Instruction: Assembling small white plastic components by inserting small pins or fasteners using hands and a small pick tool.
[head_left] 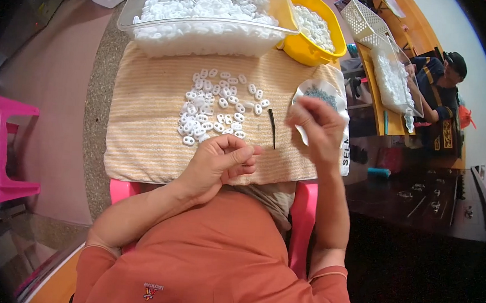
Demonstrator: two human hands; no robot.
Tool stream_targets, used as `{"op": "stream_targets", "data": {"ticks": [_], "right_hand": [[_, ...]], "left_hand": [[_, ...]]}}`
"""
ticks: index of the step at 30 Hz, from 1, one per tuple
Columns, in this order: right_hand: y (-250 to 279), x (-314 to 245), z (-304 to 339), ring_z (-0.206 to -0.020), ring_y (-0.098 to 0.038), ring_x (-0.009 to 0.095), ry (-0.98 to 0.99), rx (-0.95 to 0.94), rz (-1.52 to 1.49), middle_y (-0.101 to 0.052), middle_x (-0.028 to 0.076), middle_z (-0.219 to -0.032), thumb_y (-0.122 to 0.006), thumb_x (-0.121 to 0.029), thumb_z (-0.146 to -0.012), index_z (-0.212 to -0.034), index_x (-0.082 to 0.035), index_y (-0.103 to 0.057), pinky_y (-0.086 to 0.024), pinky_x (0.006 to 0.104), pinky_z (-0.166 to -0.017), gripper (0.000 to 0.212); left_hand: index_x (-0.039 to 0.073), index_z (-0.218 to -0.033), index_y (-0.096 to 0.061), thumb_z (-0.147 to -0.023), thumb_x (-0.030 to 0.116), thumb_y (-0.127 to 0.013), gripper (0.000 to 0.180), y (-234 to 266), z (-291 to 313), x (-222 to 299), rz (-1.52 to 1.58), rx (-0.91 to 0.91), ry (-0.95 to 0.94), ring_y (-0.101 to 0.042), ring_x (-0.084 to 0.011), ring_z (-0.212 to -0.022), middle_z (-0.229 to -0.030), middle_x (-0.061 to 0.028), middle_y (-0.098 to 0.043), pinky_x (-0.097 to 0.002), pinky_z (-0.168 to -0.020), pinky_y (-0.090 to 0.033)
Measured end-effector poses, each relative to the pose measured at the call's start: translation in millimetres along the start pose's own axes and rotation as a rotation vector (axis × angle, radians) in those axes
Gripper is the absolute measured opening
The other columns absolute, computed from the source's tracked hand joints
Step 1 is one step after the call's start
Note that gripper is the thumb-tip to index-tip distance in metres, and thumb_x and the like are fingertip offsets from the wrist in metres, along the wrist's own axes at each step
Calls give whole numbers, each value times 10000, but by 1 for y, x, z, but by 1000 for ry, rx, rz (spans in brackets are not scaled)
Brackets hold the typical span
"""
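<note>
White two-holed pieces [200,102] clustered mid-towel

They lie loose on my striped towel [145,105], just beyond my left hand [220,161]. Its thumb and forefinger press together; I can't tell whether they pinch anything. My right hand [325,126] blurs over a white dish [299,93] of grey-blue bits on the right, its finger state unclear. A black stick [272,129] lies between. Far off stand a clear bin [205,45] and a yellow basin [306,55].
</note>
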State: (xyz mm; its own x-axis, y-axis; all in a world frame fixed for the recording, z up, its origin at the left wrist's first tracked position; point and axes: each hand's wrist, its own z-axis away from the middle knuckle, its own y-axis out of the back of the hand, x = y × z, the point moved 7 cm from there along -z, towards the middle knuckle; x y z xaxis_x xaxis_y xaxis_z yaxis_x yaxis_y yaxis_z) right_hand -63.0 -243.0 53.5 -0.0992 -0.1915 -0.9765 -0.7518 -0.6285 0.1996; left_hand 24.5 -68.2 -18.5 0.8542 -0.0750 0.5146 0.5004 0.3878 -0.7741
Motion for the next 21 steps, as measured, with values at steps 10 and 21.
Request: {"op": "stream_targets", "data": {"ticks": [10,21], "right_hand": [[66,-45,-110,-750,-643,133,443,152,433,-683,106,-920,-687,-95,-848,-1165,1,-626,-524,234,-662,336],[-48,9,9,-765,-633,248,324,-466,702,-643,95,-936,-654,7,-774,-971,-34,-674,-501,324,-676,202]], "left_hand": [[46,-917,-598,-893,90,-651,73,7,-4,2,-22,98,-13,-634,-101,-799,-1033,-97,-651,-253,-761,-568],[38,-916,-593,-897,87,-645,74,9,-1,3,-42,97,-72,-633,-107,-770,-1002,-101,-658,-257,-744,-568]]}}
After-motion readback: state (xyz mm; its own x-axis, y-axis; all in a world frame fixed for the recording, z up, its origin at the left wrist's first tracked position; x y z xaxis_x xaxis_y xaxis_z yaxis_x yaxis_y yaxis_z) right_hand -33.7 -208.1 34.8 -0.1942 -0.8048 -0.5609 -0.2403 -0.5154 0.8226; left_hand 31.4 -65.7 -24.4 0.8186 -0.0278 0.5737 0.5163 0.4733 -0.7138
